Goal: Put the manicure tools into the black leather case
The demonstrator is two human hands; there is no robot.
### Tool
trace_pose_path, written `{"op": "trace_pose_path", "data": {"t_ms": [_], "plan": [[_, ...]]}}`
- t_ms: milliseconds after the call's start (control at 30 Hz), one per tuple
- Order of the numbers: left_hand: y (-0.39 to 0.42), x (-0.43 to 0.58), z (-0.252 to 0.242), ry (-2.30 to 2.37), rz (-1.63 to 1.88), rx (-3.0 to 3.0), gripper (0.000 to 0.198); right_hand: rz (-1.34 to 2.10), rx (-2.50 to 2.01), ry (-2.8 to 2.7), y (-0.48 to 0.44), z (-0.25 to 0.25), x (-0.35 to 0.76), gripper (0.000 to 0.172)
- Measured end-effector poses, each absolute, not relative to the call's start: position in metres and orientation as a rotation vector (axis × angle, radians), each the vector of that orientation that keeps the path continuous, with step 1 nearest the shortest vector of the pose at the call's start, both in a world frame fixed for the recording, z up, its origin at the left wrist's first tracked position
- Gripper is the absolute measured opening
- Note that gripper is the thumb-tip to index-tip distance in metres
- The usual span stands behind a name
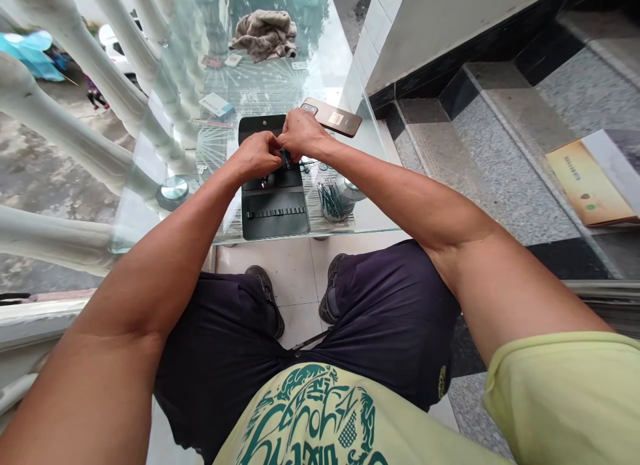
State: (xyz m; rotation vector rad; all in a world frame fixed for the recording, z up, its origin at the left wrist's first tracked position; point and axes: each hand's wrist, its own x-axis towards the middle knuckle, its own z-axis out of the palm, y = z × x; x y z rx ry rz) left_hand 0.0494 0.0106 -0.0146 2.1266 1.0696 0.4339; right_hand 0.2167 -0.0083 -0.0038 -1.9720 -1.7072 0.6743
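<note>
My left hand (256,155) and my right hand (301,133) meet above a black tool pouch (274,215) that lies unrolled on a glass table (345,58). Both hands have their fingers pinched together on a small dark item between them, too hidden to name. A brown phone (334,117) lies face down just behind my right hand. Small metal tools (313,165) lie beside the pouch, under my right wrist.
A bundle of thin tools (330,200) and a round glass piece (350,188) sit right of the pouch. A crumpled cloth (265,33) lies at the table's far end, a small box (217,105) at left. A white balustrade (75,138) runs left; stone steps (500,118) rise right.
</note>
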Motion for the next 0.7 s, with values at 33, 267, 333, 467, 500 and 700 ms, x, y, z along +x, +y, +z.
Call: {"op": "trace_pose_path", "data": {"t_ms": [33, 267, 333, 467, 500, 700], "plan": [[0.011, 0.049, -0.013, 1.059, 0.404, 2.131, 0.026, 0.695, -1.983, -1.718, -0.01, -0.003, 0.216, 0.021], [0.014, 0.045, -0.012, 0.991, 0.299, 2.027, 0.056, 0.445, -2.182, -1.909, -0.019, -0.001, 0.21, 0.017], [0.014, 0.045, -0.014, 0.996, 0.328, 1.99, 0.058, 0.432, -2.172, -1.947, -0.023, -0.005, 0.21, 0.018], [0.015, 0.044, -0.018, 1.01, 0.343, 1.999, 0.061, 0.479, -2.131, -1.916, -0.031, -0.013, 0.213, 0.013], [0.016, 0.044, -0.019, 1.011, 0.338, 2.019, 0.062, 0.486, -2.126, -1.904, -0.034, -0.014, 0.214, 0.013], [0.016, 0.043, -0.021, 0.995, 0.308, 2.137, 0.059, 0.512, -2.076, -1.954, -0.047, -0.011, 0.219, 0.013]]}}
